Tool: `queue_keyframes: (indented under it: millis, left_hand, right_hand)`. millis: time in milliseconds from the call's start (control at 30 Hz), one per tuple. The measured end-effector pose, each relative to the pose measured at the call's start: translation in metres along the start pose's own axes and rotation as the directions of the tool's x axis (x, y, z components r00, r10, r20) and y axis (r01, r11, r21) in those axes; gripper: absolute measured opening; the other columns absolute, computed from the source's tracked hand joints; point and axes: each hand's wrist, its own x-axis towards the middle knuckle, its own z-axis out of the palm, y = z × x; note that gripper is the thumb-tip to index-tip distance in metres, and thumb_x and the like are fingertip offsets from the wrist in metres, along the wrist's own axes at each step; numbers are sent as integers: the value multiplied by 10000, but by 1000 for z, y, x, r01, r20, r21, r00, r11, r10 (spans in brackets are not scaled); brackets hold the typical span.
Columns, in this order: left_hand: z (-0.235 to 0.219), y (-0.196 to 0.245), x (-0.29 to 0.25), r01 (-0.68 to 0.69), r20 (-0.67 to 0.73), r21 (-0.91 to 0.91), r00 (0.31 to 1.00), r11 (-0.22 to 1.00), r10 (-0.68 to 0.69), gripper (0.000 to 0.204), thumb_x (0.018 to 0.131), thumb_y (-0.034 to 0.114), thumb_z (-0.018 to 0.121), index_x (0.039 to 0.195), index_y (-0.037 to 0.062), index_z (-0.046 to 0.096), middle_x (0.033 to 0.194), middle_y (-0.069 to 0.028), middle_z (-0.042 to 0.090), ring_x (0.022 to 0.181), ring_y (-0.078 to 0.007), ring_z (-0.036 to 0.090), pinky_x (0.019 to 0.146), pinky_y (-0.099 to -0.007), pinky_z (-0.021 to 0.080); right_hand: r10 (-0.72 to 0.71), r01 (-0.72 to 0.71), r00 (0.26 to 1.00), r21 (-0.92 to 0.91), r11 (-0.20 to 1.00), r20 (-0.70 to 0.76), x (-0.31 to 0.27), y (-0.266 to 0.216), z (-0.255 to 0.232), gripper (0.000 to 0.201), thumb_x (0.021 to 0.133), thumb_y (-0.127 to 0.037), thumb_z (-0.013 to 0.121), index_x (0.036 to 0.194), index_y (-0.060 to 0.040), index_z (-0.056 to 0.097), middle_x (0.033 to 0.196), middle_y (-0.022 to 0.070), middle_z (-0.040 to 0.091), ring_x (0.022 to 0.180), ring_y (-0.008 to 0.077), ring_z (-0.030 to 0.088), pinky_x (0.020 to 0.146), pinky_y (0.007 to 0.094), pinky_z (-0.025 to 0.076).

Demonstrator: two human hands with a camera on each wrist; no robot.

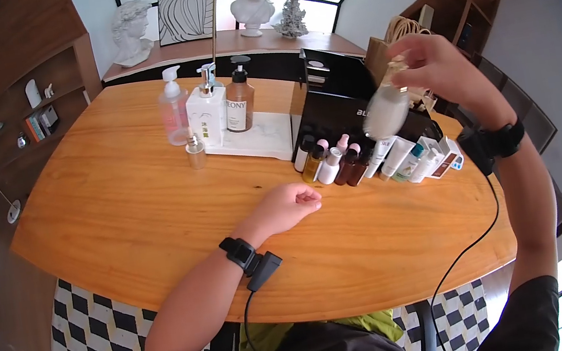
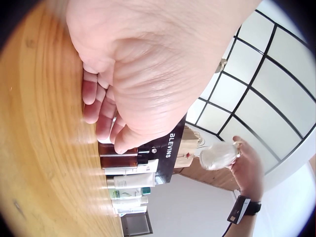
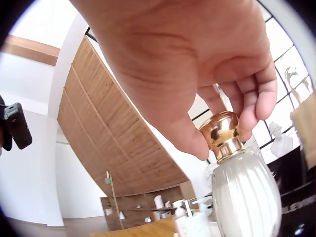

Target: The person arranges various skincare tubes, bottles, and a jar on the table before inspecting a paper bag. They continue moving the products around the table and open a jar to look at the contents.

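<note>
My right hand [image 1: 442,69] pinches a perfume bottle [image 1: 386,113] by its gold cap [image 3: 223,132], raised above the row of small bottles. Ribbed, whitish glass forms the rounded body, which hangs below the fingers. My left hand [image 1: 279,209] is low over the front middle of the table, its fingers loosely curled with nothing in them. Beyond the left fingers stand brown bottles [image 2: 121,161], a white tube [image 2: 132,180] and other small cosmetics in a row before a black box [image 1: 330,112].
At the back left, pump bottles, including a white one [image 1: 208,117], stand at a white tray [image 1: 267,137]. A small glass bottle [image 1: 196,152] stands in front. A paper bag [image 1: 379,50] is behind the black box. A cable [image 1: 465,245] crosses the wooden table [image 1: 134,221].
</note>
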Motion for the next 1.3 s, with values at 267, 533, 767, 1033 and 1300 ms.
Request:
queue_keyframes:
  millis: [267, 533, 767, 1033, 1300]
  left_hand:
    - [2, -9, 3, -45, 14, 15, 999, 999, 45, 291, 1026, 235, 757, 1213, 12, 769, 1084, -81, 803, 983, -156, 725, 892, -317, 573]
    - [0, -5, 2, -49, 26, 28, 998, 998, 49, 301, 1011, 253, 766, 1199, 18, 773, 1105, -103, 809, 1017, -190, 750, 898, -331, 576]
    - [-1, -6, 2, -57, 12, 75, 998, 996, 56, 338, 984, 294, 786, 1187, 24, 776, 1119, -123, 806, 1049, -237, 767, 898, -349, 583]
    - [0, -8, 2, -62, 12, 49, 998, 997, 61, 340, 980, 300, 785, 1180, 25, 777, 1117, -127, 806, 1040, -245, 771, 901, -355, 585]
    - [-2, -3, 0, -59, 23, 70, 998, 996, 58, 332, 977, 299, 782, 1172, 30, 781, 1107, -129, 807, 1027, -247, 771, 892, -355, 584]
  right_hand:
    - [-66, 34, 972, 143, 989, 224, 92, -67, 127, 465, 828, -187, 853, 1179, 90, 723, 807, 62, 695, 657, 125, 647, 587, 279, 526]
    - [115, -93, 926, -78, 993, 359, 161, -72, 216, 353, 776, -172, 824, 987, 99, 738, 769, 127, 716, 607, 196, 704, 582, 329, 566]
    - [157, -107, 952, -192, 975, 264, 188, -66, 252, 271, 760, -186, 802, 870, 62, 802, 816, 203, 773, 705, 291, 787, 625, 367, 636]
    - [142, -86, 960, -226, 970, 242, 199, -58, 277, 407, 767, -248, 817, 989, 93, 796, 1001, 252, 795, 950, 357, 801, 834, 408, 646]
    - [162, -131, 972, -182, 974, 167, 200, -55, 283, 438, 778, -273, 824, 1032, 81, 780, 992, 229, 800, 942, 333, 811, 829, 392, 648]
